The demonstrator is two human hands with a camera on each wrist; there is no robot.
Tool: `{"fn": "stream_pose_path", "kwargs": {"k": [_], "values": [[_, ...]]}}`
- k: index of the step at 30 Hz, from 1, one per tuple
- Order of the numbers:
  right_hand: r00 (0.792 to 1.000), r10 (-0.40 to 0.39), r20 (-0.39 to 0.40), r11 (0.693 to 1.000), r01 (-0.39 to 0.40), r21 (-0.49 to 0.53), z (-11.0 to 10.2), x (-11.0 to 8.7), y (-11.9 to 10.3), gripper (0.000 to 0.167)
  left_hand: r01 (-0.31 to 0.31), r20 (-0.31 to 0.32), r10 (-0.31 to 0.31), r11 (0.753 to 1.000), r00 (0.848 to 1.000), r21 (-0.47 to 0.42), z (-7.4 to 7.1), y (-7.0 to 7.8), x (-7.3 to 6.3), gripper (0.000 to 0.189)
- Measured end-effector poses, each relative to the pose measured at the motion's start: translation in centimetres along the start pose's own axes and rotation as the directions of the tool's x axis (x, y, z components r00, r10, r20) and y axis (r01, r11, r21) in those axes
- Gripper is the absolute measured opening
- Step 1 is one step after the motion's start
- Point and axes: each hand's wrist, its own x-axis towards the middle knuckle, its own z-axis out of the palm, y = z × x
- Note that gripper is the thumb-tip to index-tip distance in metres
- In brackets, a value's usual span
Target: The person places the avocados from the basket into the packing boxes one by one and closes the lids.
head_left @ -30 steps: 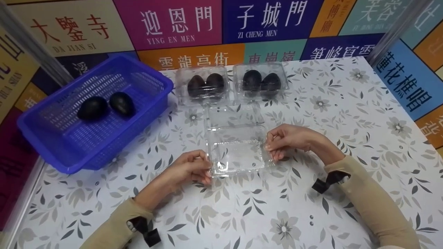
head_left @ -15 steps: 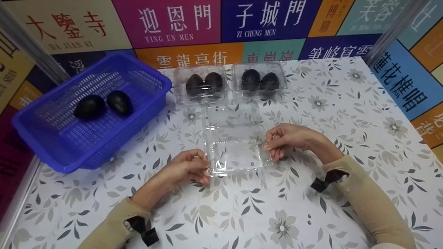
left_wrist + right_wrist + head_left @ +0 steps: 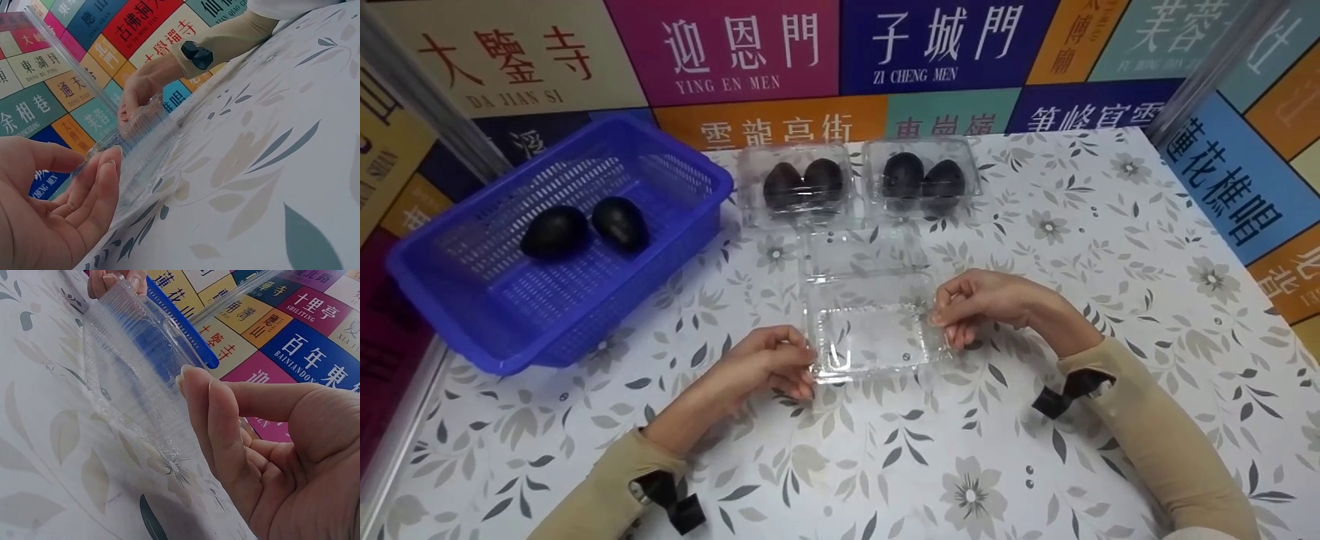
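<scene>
A clear plastic clamshell box lies unfolded on the table, its lid towards the back and its near half between my hands. My left hand pinches the near left edge between thumb and fingers. At the right edge, my right hand pinches the rim in the same way. The ribbed wall of the box shows from the side in the right wrist view. Inside the blue basket at the left lie two dark egg-shaped things, smooth and faintly shiny.
Two closed clear boxes stand behind the open one, the left box and the right box, each with two dark egg-shaped things inside. The floral tablecloth extends towards me. A printed panel wall borders the back.
The head view has shifted very slightly. Both hands keep their pinch on the clamshell box, which stays in place.
</scene>
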Motion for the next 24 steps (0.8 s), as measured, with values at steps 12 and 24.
{"fn": "stream_pose_path", "kwargs": {"k": [12,24], "values": [[1.0,-0.007,0.0,1.0,0.007,-0.012,0.1,0.1,0.2,0.017,-0.022,-0.186,0.05,0.988,0.981,0.152,-0.6,1.3,-0.2,0.037],[1.0,-0.012,0.007,1.0,0.012,-0.012,0.1,0.0,0.0,0.016,-0.08,-0.302,0.133,0.98,0.944,0.182,-1.3,3.0,-0.2,0.037]]}}
